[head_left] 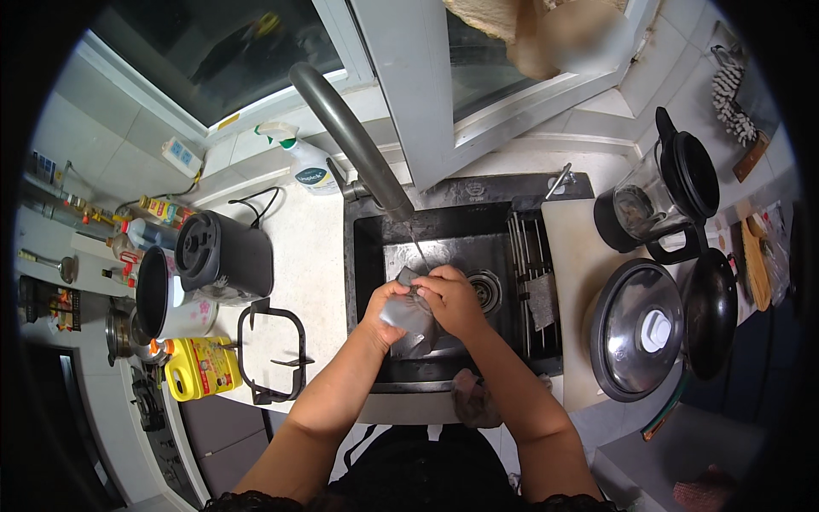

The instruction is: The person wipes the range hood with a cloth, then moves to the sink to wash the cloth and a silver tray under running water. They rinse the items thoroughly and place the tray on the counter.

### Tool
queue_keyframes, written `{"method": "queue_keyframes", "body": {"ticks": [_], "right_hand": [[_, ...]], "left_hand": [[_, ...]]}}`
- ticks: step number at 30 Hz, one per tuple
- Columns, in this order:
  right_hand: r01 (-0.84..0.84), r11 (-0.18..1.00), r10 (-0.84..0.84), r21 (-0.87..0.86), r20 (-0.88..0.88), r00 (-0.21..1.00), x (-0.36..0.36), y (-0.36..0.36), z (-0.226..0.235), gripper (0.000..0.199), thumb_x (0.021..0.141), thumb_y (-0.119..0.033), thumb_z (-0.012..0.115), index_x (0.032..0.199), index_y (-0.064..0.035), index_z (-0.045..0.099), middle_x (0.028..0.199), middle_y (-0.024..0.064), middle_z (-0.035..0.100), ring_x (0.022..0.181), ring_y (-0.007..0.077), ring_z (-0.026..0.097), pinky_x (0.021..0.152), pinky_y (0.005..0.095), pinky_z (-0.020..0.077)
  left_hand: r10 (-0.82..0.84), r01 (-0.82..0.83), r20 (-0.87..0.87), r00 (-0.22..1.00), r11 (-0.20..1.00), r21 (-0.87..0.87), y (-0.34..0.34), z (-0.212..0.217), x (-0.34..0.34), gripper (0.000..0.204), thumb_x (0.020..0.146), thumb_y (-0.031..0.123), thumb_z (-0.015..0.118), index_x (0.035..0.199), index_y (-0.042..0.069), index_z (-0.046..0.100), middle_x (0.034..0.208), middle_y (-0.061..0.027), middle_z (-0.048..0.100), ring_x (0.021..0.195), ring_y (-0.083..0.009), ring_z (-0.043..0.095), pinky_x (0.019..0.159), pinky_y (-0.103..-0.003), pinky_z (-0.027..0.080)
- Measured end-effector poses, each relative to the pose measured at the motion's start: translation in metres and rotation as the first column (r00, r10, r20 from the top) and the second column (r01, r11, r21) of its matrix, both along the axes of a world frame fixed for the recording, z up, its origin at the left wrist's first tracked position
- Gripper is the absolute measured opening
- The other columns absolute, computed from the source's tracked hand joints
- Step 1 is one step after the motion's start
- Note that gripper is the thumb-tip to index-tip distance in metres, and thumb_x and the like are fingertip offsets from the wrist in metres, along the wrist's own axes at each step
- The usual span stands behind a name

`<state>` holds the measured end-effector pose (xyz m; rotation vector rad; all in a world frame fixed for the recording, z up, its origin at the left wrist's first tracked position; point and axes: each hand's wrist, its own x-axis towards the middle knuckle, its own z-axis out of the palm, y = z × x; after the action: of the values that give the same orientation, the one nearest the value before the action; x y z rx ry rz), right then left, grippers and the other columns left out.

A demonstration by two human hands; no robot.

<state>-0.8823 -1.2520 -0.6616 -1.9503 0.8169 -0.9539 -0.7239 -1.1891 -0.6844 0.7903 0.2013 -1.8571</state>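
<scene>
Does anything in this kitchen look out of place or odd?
One thing: a black stove grate lies loose on the white counter left of the sink, off any burner. Otherwise nothing stands out; both hands hold a grey cloth under the tap.

Both hands over the black sink, left hand and right hand gripped a grey cloth under the tap, thin water stream ran, glass pot lid lay on the table.

- Cloth: grey, soft, matt fabric.
- Sink: dark, matt.
- Tap: brushed grey metal.
- Pan lid: glossy metal.
- Tabletop: smooth, pale.
</scene>
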Motion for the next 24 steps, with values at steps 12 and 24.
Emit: {"method": "queue_keyframes", "body": {"ticks": [12, 24], "right_hand": [[0.352, 0.935, -0.353, -0.037, -0.049, 0.934, 0.007, 0.016, -0.006, 0.022, 0.077, -0.009, 0.066, 0.098, -0.0079, 0.069, 0.087, 0.0092, 0.058, 0.080, 0.0262, 0.057, 0.070, 0.0353, 0.0470], [0.235, 0.971, -0.235, -0.048, -0.011, 0.972, 0.011, 0.011, -0.014, 0.020, 0.077, -0.008, 0.067, 0.097, -0.0057, 0.070, 0.085, 0.0118, 0.061, 0.078, 0.0289, 0.059, 0.071, 0.0362, 0.0477]], "left_hand": [[0.275, -0.269, 0.101, 0.956, 0.960, -0.070, -0.015, 0.020, -0.025, 0.025, 0.093, 0.019, 0.052, 0.114, 0.004, 0.051, 0.108, -0.0134, 0.061, 0.098, -0.0266, 0.061, 0.089, -0.042, 0.049], [0.262, -0.257, 0.025, 0.965, 0.959, -0.123, -0.021, 0.018, -0.024, 0.047, 0.098, 0.038, 0.040, 0.125, 0.001, 0.047, 0.123, -0.0164, 0.055, 0.113, -0.0290, 0.053, 0.100, -0.043, 0.041]]}}
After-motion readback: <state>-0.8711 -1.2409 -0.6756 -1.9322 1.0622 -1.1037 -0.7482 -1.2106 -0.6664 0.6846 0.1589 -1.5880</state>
